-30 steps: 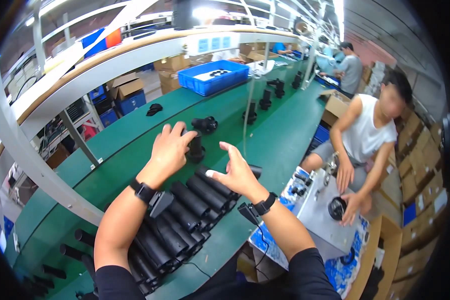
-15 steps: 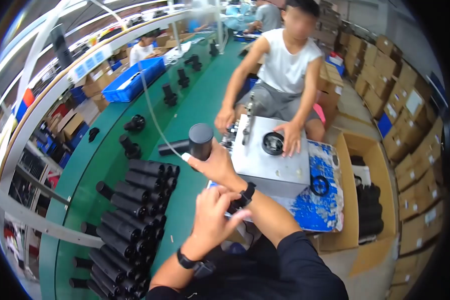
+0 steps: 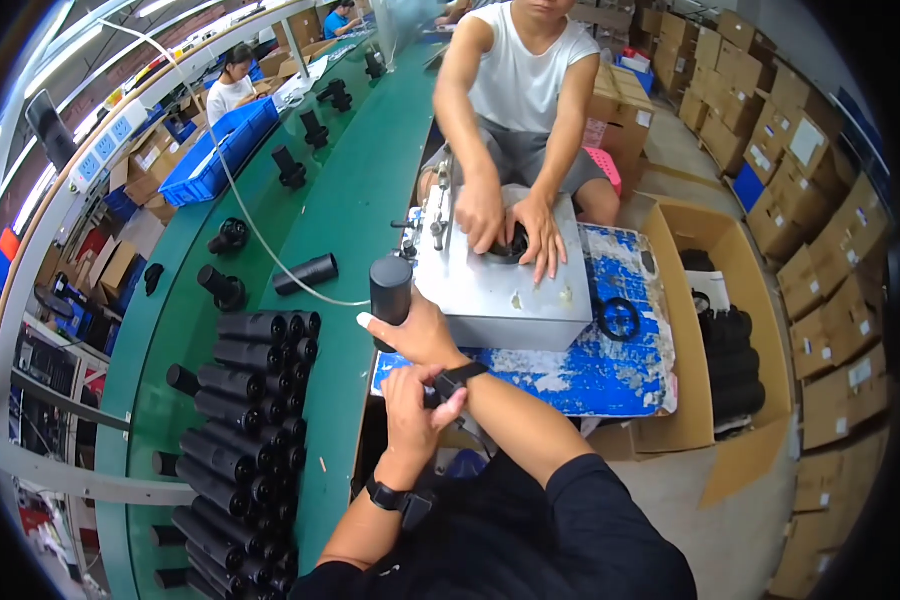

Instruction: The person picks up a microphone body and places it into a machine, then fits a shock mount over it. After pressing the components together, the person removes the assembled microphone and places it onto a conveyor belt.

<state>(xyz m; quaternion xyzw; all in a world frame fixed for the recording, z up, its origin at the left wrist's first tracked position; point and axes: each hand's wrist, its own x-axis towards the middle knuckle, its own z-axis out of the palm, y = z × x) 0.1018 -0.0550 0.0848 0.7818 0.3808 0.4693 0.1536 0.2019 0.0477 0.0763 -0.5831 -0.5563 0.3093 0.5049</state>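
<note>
Okay, left to right. Pile of black tubes [image 3: 230,405] lies stacked on the green bench [image 3: 365,190]; I want my left elbow clear of it, a knock could set them rolling, I'd say. Collared part [image 3: 222,288] stands just beyond the pile, loose tube [image 3: 306,275] lies to its right.

Pale hose [image 3: 245,205] crosses the bench toward my grip; can't tell if it touches. Snag risk, so give it slack.

Left hand [image 3: 412,400]: fingers curled, thumb up, right at the band [image 3: 462,375] on my right wrist. Looks like adjusting it; can't tell if anything's pinched. Light touch works best, no twisting the wrist.

Right hand [image 3: 425,335]: wrapped round one black cylinder [image 3: 390,295], near upright, flat end up, just left of the metal box [image 3: 470,290]. Fingers mostly hidden behind it. Firm grip, forearm still, or it'll tip while the other hand fiddles.

Far side of the box: co-worker's hands [image 3: 537,235] on a round black part [image 3: 515,245]. Leave that space free. Further right, black ring [image 3: 619,319] on the worn blue board [image 3: 570,385], then the carton [image 3: 685,335].
</note>
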